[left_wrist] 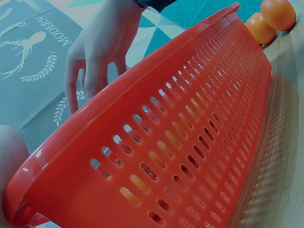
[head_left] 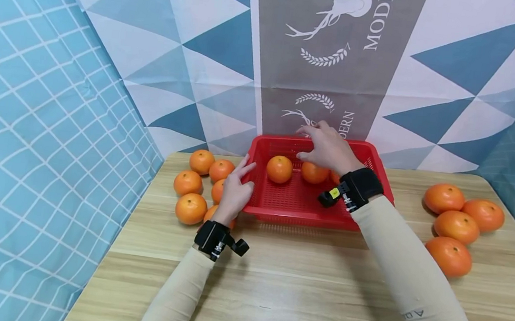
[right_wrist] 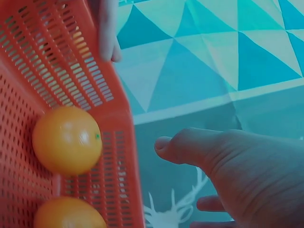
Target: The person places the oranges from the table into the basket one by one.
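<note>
A red slotted basket (head_left: 300,207) stands at the middle of the wooden table. Two oranges lie in it, one on the left (head_left: 279,169) and one (head_left: 314,173) partly under my right hand; a sliver of a third shows beside my wrist. My right hand (head_left: 312,143) hovers over the basket's far side with fingers spread and loose, holding nothing; its thumb (right_wrist: 190,145) is free in the right wrist view. My left hand (head_left: 242,174) rests against the basket's left rim with fingers straight. The basket wall (left_wrist: 190,142) fills the left wrist view.
Several oranges (head_left: 191,208) lie in a loose pile left of the basket, close to my left hand. Several more (head_left: 450,225) sit at the table's right side. A patterned cloth backdrop (head_left: 326,57) hangs right behind the basket. The table edge (head_left: 138,205) runs along the left.
</note>
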`<state>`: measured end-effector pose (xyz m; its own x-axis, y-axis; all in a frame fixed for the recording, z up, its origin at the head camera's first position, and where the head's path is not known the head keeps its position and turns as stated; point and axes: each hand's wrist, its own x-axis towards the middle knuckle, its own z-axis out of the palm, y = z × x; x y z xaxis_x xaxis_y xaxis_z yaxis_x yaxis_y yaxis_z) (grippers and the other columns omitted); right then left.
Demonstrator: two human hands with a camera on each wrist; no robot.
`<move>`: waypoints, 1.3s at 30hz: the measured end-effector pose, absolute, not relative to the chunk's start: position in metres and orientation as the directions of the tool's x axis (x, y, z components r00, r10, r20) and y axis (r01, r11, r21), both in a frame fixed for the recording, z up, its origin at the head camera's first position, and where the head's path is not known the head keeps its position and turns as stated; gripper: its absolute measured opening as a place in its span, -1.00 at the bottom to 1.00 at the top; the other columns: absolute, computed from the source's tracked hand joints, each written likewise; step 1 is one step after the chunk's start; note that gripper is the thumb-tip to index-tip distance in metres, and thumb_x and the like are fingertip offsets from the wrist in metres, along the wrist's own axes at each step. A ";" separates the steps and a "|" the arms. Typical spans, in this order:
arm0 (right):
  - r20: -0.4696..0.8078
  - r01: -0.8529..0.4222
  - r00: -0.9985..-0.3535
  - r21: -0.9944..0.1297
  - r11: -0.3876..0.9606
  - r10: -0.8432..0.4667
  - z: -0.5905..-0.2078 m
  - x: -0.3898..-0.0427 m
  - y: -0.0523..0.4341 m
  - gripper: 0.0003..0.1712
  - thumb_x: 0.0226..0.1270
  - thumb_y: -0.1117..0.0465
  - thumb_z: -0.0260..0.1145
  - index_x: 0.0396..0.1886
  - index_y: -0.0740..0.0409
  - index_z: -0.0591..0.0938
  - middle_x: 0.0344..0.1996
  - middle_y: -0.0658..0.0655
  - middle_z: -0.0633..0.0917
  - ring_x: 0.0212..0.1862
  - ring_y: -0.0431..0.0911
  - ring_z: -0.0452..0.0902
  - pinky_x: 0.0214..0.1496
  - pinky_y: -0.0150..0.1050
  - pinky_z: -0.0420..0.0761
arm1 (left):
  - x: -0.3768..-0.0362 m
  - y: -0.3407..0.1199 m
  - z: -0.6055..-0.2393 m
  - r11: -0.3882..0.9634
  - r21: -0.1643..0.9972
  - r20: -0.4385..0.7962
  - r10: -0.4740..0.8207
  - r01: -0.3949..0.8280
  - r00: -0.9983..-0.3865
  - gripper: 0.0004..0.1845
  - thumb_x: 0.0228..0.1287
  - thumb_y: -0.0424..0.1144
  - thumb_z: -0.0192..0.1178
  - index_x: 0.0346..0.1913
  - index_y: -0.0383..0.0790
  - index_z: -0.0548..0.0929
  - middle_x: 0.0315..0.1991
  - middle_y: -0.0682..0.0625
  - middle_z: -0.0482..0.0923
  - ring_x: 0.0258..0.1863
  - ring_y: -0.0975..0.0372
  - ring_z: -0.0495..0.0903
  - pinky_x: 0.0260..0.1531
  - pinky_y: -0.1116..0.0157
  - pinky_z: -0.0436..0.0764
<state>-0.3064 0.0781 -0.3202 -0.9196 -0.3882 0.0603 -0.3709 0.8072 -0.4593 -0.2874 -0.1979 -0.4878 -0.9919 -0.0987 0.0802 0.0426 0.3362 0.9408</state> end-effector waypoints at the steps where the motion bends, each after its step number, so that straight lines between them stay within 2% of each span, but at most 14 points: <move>1: 0.059 -0.367 -0.921 -0.459 0.809 -0.385 -0.319 -0.306 0.082 -0.14 0.43 0.08 0.60 0.68 -0.02 0.53 0.50 0.34 0.49 0.50 0.26 0.43 0.50 0.38 0.67 | -0.285 -0.197 -0.485 0.341 0.939 0.079 -0.100 0.040 -0.992 -0.29 0.41 -0.38 0.16 0.60 0.11 0.63 0.73 0.60 0.21 0.87 0.16 0.12 0.67 -0.13 0.52; 6: 0.062 -0.354 -0.928 -0.449 0.820 -0.367 -0.313 -0.305 0.100 -0.13 0.44 0.07 0.58 0.69 0.01 0.51 0.52 0.37 0.48 0.52 0.28 0.42 0.48 0.39 0.68 | -0.266 -0.186 -0.458 0.373 0.927 0.068 -0.105 0.024 -0.992 -0.29 0.44 -0.40 0.11 0.63 0.00 0.59 0.81 0.41 0.19 0.88 0.08 0.11 0.68 -0.13 0.51; 12: 0.076 -0.348 -0.934 -0.405 0.846 -0.348 -0.308 -0.305 0.122 -0.20 0.47 0.07 0.54 0.65 0.06 0.54 0.58 0.45 0.43 0.56 0.40 0.37 0.51 0.52 0.59 | -0.250 -0.178 -0.438 0.364 0.931 0.059 -0.106 0.017 -0.993 -0.29 0.44 -0.43 0.07 0.64 -0.13 0.56 0.84 0.26 0.19 0.87 0.01 0.12 0.66 -0.12 0.54; 23: 0.091 -0.298 -0.954 -0.364 0.882 -0.285 -0.304 -0.301 0.176 -0.15 0.45 0.12 0.55 0.66 0.19 0.51 0.56 0.53 0.43 0.53 0.47 0.35 0.46 0.54 0.60 | -0.269 -0.191 -0.467 0.351 0.936 0.071 -0.101 0.031 -0.992 -0.28 0.43 -0.40 0.11 0.62 0.06 0.60 0.81 0.41 0.19 0.86 0.15 0.13 0.51 -0.01 0.71; 28: 0.084 -0.250 -0.968 -0.354 0.901 -0.235 -0.306 -0.301 0.203 -0.12 0.43 0.10 0.57 0.68 0.18 0.48 0.57 0.57 0.41 0.51 0.50 0.34 0.39 0.56 0.66 | -0.255 -0.186 -0.450 0.348 0.937 0.063 -0.074 0.033 -0.995 -0.29 0.48 -0.42 0.07 0.66 -0.05 0.55 0.86 0.27 0.14 0.87 0.02 0.10 0.41 -0.02 0.78; 30: 0.082 -0.238 -0.971 -0.349 0.906 -0.223 -0.308 -0.301 0.213 -0.11 0.42 0.10 0.57 0.67 0.18 0.48 0.56 0.58 0.41 0.50 0.51 0.34 0.36 0.57 0.67 | -0.251 -0.184 -0.446 0.350 0.936 0.062 -0.068 0.035 -0.996 -0.29 0.49 -0.43 0.06 0.67 -0.09 0.53 0.87 0.21 0.12 0.87 -0.03 0.09 0.45 -0.05 0.75; 36: 0.083 -0.214 -0.977 -0.302 0.929 -0.198 -0.311 -0.300 0.238 -0.12 0.40 0.09 0.58 0.63 0.24 0.49 0.49 0.61 0.43 0.43 0.53 0.37 0.30 0.56 0.71 | -0.280 -0.196 -0.484 0.331 0.943 0.078 -0.083 0.047 -0.993 -0.28 0.44 -0.39 0.14 0.62 0.10 0.60 0.78 0.52 0.18 0.87 0.11 0.11 0.57 -0.13 0.64; 39: 0.082 -0.199 -0.980 -0.279 0.939 -0.183 -0.314 -0.299 0.251 -0.12 0.39 0.09 0.58 0.62 0.27 0.50 0.47 0.63 0.42 0.41 0.54 0.36 0.25 0.55 0.74 | -0.284 -0.197 -0.487 0.339 0.939 0.083 -0.080 0.051 -0.993 -0.28 0.43 -0.40 0.14 0.62 0.09 0.61 0.78 0.50 0.19 0.88 0.09 0.10 0.57 -0.13 0.63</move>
